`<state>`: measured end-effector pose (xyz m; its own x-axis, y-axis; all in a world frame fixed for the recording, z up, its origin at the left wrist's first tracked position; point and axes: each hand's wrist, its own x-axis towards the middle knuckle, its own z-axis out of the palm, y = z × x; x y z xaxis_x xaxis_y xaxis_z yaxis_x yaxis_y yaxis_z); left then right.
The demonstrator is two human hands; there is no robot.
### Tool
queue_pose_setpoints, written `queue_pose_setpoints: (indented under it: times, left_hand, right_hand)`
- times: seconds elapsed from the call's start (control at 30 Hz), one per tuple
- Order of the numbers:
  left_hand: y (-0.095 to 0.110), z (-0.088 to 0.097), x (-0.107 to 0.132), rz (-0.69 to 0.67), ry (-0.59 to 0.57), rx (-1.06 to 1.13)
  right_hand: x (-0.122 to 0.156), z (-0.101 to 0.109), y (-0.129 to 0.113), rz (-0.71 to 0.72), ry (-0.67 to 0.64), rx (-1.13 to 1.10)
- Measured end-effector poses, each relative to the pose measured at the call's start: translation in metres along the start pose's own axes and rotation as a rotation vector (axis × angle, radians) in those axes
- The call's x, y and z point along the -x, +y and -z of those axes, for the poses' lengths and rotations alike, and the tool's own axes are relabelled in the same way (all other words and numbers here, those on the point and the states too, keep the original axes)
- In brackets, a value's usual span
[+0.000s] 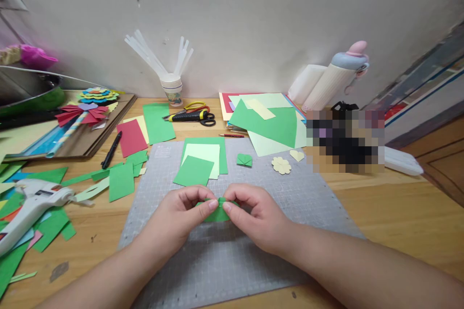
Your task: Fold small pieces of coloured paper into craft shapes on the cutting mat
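Both my hands meet over the grey cutting mat (253, 260) and pinch a small green paper piece (216, 213) between thumbs and forefingers. My left hand (177, 219) grips its left end and my right hand (253, 217) grips its right end, with most of the paper hidden behind the fingers. Just beyond the hands lies a stack of green paper squares (201, 161). A small folded green piece (244, 160) sits on the mat to the right of that stack.
A white glue gun (34, 200) lies at the left among green paper scraps. Scissors and a cutter (192, 115), a black pen (110, 150), a cup of glue sticks (171, 91), loose paper sheets (268, 123), a yellow paper flower (281, 165) and paper crafts (89, 106) lie about.
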<state>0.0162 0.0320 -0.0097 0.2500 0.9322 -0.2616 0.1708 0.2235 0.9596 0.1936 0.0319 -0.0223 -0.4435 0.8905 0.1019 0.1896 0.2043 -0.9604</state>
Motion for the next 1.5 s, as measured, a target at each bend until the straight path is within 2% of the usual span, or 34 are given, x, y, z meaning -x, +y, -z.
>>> queue_pose_setpoints:
  times: [0.33,0.47,0.73,0.9,1.03,1.2,1.27,1.37,1.5]
  left_hand:
    - [-0.0015,0.0012,0.0007,0.010,-0.031,0.047]
    - [-0.0005,0.0016,0.0019,-0.028,-0.066,0.024]
    - [0.0016,-0.0005,0.0022,-0.099,-0.017,-0.128]
    - [-0.0034,-0.0023,0.0018,-0.180,-0.071,-0.204]
    - [-0.0054,-0.0032,0.0033,-0.257,-0.077,-0.324]
    - [-0.0060,-0.0037,0.0044,-0.276,-0.083,-0.420]
    - [-0.0061,-0.0032,0.0042,-0.257,-0.100,-0.392]
    - [-0.0052,-0.0006,0.0029,-0.205,-0.123,-0.260]
    - [-0.0017,0.0046,0.0006,-0.141,-0.064,-0.134]
  right_hand:
    - [0.0013,-0.0009,0.0022,0.010,-0.010,-0.017]
    - [0.0012,-0.0010,0.0024,0.005,-0.023,-0.028]
    - [0.0030,-0.0061,0.0076,-0.154,-0.032,-0.339]
    - [0.0015,-0.0036,0.0043,-0.104,0.028,-0.188]
    - [0.0009,-0.0035,0.0029,-0.106,-0.008,-0.096]
    - [-0.0005,-0.0043,0.0041,-0.090,-0.037,-0.037]
    - [-0.0007,-0.0038,0.0049,-0.095,-0.052,-0.056]
    - [0.0003,-0.0031,0.0065,-0.130,-0.068,-0.199]
    - [0.0016,-0.0049,0.0087,-0.172,-0.100,-0.357]
